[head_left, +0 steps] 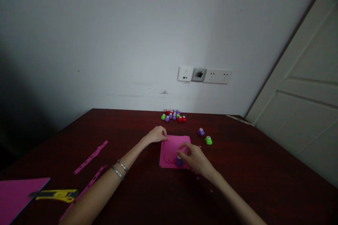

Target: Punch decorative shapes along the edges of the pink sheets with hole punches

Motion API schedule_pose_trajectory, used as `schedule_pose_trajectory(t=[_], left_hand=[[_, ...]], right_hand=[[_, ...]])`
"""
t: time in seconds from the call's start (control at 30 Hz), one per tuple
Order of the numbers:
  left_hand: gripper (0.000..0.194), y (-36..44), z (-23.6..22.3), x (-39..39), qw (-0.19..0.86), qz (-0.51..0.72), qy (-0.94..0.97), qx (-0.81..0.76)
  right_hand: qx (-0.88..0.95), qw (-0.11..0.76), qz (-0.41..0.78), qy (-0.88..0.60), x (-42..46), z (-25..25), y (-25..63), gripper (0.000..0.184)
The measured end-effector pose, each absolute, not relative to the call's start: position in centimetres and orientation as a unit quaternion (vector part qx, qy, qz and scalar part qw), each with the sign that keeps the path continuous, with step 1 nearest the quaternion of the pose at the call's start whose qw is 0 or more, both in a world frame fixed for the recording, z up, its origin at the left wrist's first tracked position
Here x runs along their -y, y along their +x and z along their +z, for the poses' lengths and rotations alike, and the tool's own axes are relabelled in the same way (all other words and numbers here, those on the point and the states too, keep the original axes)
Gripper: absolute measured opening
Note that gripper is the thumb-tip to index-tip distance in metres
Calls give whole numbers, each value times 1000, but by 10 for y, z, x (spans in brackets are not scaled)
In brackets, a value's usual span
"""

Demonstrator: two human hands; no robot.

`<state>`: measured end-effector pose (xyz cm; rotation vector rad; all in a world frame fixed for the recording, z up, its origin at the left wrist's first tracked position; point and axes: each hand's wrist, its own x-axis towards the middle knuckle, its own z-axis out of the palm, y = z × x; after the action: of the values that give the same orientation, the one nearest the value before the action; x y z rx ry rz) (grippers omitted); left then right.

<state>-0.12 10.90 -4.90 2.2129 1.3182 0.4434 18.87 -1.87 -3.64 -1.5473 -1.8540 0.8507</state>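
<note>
My left hand point(157, 134) has its curled fingers on the upper left corner of a small stack of pink paper point(175, 147). A smaller pink piece lies on top, with a few punched holes along its lower edge. Over the right side of the stack is my right hand point(194, 159), its thumb and forefinger bent in a C with a gap between them. Just below those fingertips a purple craft punch point(179, 161), slightly blurred, stands at the lower edge of the paper. The remaining fingers are partly hidden.
A purple punch point(201, 132) and a green punch point(208, 140) stand right of the stack. Several more punches point(174, 116) cluster by the wall. At left lie punched pink strips point(91, 157), a yellow utility knife point(56, 194) and a pink sheet point(19, 197). Tiny pink scraps dot the table.
</note>
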Motion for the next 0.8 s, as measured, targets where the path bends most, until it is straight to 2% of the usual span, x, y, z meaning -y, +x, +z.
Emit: schedule_pose_trajectory(t=[0.2,0.33,0.43,0.6,0.8], left_hand=[[16,-1,-55,-113,297,163,805,-487],[14,0,-53,-110,340,161,793,-480],[20,1,-50,-105,384,140,784,-468],[14,4,-43,-100,473,131,751,-442],[14,2,-31,-99,479,166,752,-421]], right_hand=[[723,172,222,-631,26,-35,195,33],[731,135,157,-651,26,-45,193,37],[735,126,134,-653,26,-49,189,39],[748,120,107,-644,26,-54,184,32],[779,131,120,-602,30,-43,187,26]])
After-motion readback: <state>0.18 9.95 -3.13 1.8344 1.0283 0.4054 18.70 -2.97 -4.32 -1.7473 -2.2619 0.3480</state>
